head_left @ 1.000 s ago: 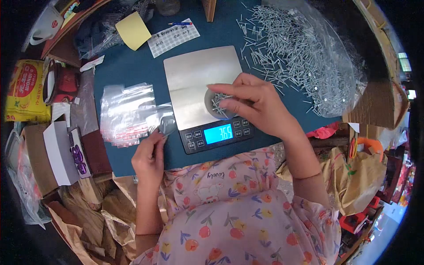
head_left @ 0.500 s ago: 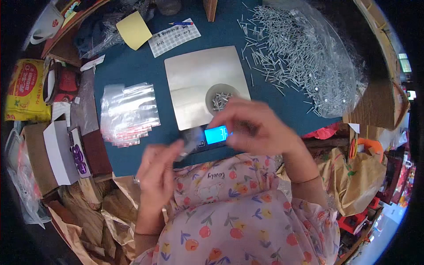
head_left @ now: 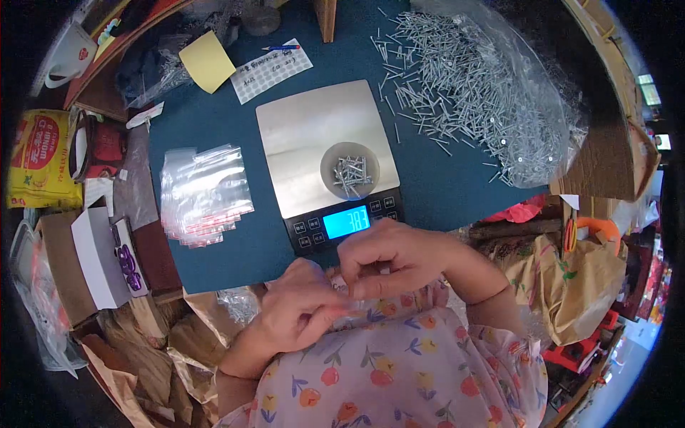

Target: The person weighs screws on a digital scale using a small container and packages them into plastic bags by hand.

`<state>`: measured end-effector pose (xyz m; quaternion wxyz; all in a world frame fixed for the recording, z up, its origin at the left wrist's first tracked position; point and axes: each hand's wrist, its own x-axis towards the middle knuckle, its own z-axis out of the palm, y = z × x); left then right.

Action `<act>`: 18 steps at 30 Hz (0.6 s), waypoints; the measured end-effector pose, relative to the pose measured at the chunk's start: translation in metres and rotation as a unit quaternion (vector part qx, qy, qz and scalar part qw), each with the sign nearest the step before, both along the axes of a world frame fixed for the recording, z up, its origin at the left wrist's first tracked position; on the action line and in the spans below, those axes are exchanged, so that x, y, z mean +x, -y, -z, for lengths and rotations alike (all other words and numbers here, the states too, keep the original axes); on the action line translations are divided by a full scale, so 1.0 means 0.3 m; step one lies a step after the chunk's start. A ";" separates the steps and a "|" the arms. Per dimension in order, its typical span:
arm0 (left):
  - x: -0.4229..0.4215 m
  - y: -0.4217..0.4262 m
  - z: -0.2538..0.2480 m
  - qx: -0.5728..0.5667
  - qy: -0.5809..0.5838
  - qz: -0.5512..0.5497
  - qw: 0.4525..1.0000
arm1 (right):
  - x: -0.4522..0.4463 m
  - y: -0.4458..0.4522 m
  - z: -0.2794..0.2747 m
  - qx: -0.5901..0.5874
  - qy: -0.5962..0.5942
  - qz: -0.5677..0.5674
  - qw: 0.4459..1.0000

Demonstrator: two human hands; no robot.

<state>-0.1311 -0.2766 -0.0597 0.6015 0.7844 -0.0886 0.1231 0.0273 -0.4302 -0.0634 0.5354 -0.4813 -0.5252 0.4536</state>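
Below the front edge of the digital scale [head_left: 300,143], my left hand [head_left: 296,307] and my right hand [head_left: 389,260] are close together in front of the patterned shirt. Both have their fingers drawn in. Something clear, like a small plastic bag [head_left: 351,307], shows faintly between their fingertips. A small round dish [head_left: 330,187] with screws [head_left: 349,173] stands on the steel plate; the lit display [head_left: 347,222] seems to read 383. Left of the scale lies a stack of clear zip bags with red edges [head_left: 207,189].
A large heap of screws [head_left: 457,93] spills from a clear bag [head_left: 549,121] at the back right. At the back are a yellow note [head_left: 207,62] and a sticker sheet [head_left: 275,71] with a pencil [head_left: 280,48]. Brown paper [head_left: 571,285] lies below the table's right side.
Both hands have moved down and together, off the scale; my right hand has left the dish. The small clear bag has come with my left hand. The display reading has changed.
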 end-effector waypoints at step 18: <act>0.006 -0.081 -0.017 0.162 0.023 -0.067 0.984 | 0.314 0.125 0.109 -0.112 0.480 0.488 0.720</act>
